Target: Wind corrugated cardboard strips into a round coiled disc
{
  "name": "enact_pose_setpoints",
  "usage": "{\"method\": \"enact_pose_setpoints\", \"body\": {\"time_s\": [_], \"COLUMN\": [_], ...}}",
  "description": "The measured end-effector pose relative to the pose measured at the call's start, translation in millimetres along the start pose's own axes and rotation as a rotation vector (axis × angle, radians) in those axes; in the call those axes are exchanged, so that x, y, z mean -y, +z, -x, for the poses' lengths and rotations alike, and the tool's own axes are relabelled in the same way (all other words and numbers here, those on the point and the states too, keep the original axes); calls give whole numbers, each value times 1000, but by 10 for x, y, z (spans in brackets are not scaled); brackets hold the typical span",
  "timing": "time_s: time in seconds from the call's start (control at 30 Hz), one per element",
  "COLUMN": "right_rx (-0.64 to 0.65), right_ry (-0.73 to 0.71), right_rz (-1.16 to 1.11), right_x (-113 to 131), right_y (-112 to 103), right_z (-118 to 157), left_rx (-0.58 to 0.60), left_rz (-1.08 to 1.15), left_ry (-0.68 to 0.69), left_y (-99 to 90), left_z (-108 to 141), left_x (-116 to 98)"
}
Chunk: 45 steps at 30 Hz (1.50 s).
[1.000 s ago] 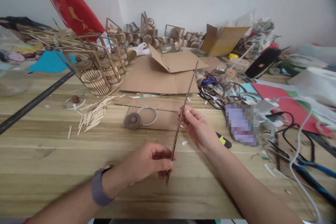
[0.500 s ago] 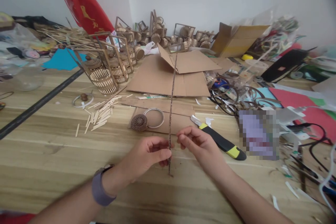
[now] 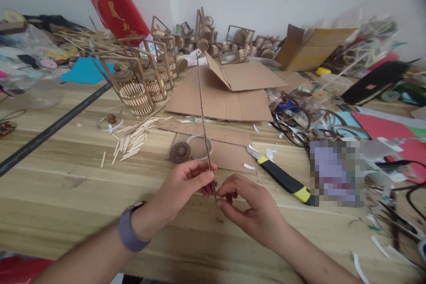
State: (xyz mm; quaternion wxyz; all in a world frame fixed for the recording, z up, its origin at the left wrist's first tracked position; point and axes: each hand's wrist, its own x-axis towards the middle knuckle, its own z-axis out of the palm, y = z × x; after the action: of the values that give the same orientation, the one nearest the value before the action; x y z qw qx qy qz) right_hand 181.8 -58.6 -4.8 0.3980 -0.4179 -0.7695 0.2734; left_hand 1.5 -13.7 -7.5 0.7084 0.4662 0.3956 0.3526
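Through the head camera I had the left hand closed on a thin corrugated cardboard strip, pinched between thumb and fingers near its lower end. The strip stood up in front of me on edge to the view, its far end leaning slightly to the left, above the middle of the wooden table. The right hand was just beside, thumb and forefinger drawn to a narrow gap at the strip's near tip; I could not tell whether they had actually clamped it. A watch with a purple band circled the left wrist.

Beyond the hands, a tightly wound cardboard coil lay next to a pale ring, both on a flat cardboard piece. To the right of that piece I saw a black and yellow utility knife, blade end pointing away from me. On the left were short wooden sticks in a loose scatter, and behind them a row of small slatted baskets with tall handles. Folded cardboard lay further back, and a red bag leaned near the wall
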Motion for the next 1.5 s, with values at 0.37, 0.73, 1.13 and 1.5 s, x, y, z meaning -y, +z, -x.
{"method": "enact_pose_setpoints", "body": {"time_s": [0.37,0.73,1.13,1.5], "right_rx": [-113,-139,-151,-135], "right_ry": [-112,-36,15,65], "right_rz": [122,140,123,103], "right_x": [-2,22,24,14], "right_y": [6,60,63,63], "right_z": [2,23,-4,6], "left_rx": [94,22,-4,-25], "left_rz": [72,58,2,-55], "left_ry": [10,36,56,74], "left_y": [-9,24,37,47], "left_z": [15,15,40,41], "left_x": [63,43,56,70]}}
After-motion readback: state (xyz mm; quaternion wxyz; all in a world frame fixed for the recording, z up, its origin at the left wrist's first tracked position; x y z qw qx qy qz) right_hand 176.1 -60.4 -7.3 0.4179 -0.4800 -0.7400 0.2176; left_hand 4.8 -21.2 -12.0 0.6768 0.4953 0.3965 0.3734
